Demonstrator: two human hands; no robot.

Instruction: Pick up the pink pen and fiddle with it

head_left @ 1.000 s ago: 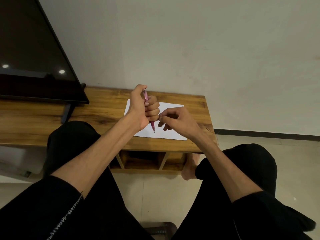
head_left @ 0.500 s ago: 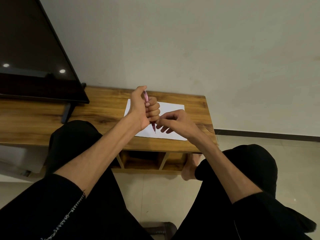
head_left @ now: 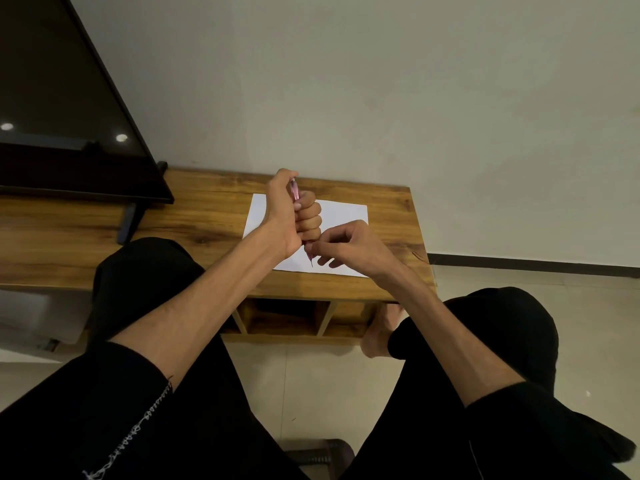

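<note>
Pink pen point(head_left: 295, 194) is held upright in the left hand point(head_left: 294, 216), its grip a closed fist, above the blank white paper point(head_left: 341, 212) on the bench point(head_left: 214, 216), while the right hand point(head_left: 349, 245) pinches its lower tip: judged mid-way, nothing written.

A low wooden bench point(head_left: 207, 220) with a streaked grain top stands against the wall. A white sheet of paper point(head_left: 343, 213) lies flat on it, toward the right end of the top and reaching close to its near edge. Left of the paper, well apart from it, the foot of a dark television point(head_left: 69, 109) rests on the wood. Below the paper, open compartments point(head_left: 287, 320) show under the top.
</note>
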